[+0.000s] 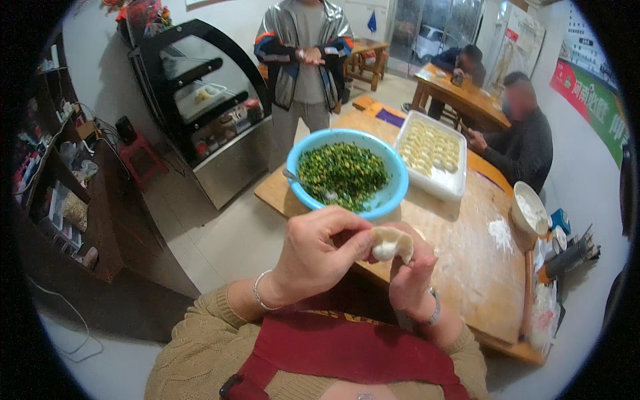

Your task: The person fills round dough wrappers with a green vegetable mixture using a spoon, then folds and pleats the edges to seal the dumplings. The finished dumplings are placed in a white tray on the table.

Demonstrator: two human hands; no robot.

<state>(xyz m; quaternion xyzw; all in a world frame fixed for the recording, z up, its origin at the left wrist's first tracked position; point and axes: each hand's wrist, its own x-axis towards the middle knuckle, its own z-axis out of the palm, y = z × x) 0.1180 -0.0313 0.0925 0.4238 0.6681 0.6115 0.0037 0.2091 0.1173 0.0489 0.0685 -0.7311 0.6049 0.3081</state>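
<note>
A half-moon dumpling [392, 245] of pale dough is pinched between both my hands above the near edge of the board. The thumb and forefinger of my left hand [320, 245] press its left end. My right hand [412, 272] supports its right end and back, with the thumb at the edge of the dough. Just beyond my hands stands a light blue basin [398, 185] with chopped green filling [345, 167] in it. A metal spoon [295, 176] leans on the basin's left rim, its bowl in the filling.
A white tray [435, 186] of dumplings in rows sits beyond the basin on the floured wooden board [470, 270]. At the right are a bowl of flour [530, 210] and a dark utensil holder [567, 257]. One person [307, 60] stands across the board; two others sit beyond it.
</note>
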